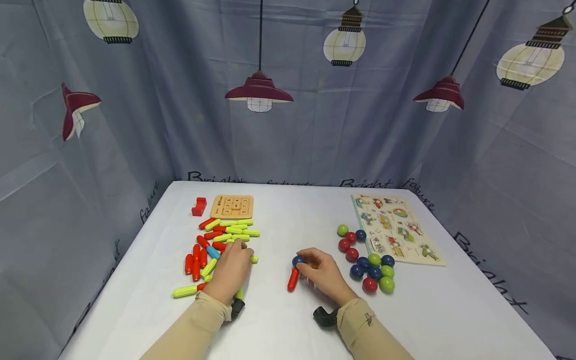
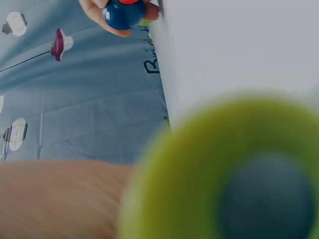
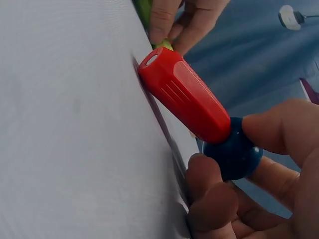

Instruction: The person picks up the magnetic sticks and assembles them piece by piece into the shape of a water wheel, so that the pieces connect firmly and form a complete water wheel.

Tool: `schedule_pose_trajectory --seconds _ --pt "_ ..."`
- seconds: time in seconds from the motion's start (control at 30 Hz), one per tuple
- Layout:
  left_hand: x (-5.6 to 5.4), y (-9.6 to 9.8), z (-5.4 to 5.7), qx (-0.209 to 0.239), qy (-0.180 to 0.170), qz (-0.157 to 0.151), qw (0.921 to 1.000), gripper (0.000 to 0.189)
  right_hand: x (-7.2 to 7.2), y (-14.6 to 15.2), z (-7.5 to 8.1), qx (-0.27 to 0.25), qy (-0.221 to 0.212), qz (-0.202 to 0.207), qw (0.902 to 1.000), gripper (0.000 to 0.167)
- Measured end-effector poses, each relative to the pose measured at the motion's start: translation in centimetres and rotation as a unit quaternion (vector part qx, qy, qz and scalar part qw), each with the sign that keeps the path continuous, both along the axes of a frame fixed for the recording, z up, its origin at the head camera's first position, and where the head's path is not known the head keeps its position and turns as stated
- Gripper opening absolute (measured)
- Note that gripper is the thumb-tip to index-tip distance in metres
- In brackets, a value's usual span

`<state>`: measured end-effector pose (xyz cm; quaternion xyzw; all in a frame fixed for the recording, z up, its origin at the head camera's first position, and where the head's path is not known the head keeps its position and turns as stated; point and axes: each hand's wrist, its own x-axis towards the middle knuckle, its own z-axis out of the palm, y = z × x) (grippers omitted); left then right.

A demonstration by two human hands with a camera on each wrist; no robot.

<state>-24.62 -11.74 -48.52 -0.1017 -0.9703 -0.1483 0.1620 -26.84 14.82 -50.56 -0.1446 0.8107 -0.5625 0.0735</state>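
My right hand (image 1: 320, 272) pinches a dark blue ball (image 3: 233, 155) between thumb and fingers. A red stick (image 3: 187, 94) is joined to that ball and slants down toward the white table. On the left, my left hand (image 1: 232, 267) reaches down into a spread of red and yellow-green sticks (image 1: 184, 291). Its fingertips close on a yellow-green stick (image 3: 164, 45), mostly hidden by the fingers. Very near the left wrist camera looms a blurred yellow-green round end (image 2: 174, 184) with a dark centre. One blue stick (image 1: 213, 252) lies beside the left hand.
Several red, green and blue balls (image 1: 370, 285) lie right of my right hand. Behind them is a picture board (image 1: 396, 227). A wooden number board (image 1: 232, 206) and a red block (image 1: 199, 206) sit at the far left. A curtain surrounds the white table (image 1: 297, 210).
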Motion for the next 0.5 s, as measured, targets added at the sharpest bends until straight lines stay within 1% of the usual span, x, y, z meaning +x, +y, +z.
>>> schedule_pose_trajectory --seconds 0.1,0.2,0.37,0.5 --pt "-0.33 -0.13 0.07 -0.004 0.009 -0.010 0.9999 0.012 -0.13 -0.02 0.14 0.013 0.004 0.002 0.9999 0.041" --pt "-0.49 -0.22 -0.02 -0.011 -0.006 -0.024 0.9996 0.017 -0.25 0.01 0.03 0.026 0.005 0.006 0.9996 0.042" --pt "-0.41 -0.28 -0.09 -0.042 -0.019 -0.034 0.9983 0.020 -0.30 -0.04 -0.29 0.035 0.008 0.015 0.9992 0.043" --pt "-0.28 -0.19 -0.05 -0.055 -0.016 -0.038 0.9977 0.019 -0.17 -0.09 -0.37 0.038 0.005 0.017 0.9991 0.043"
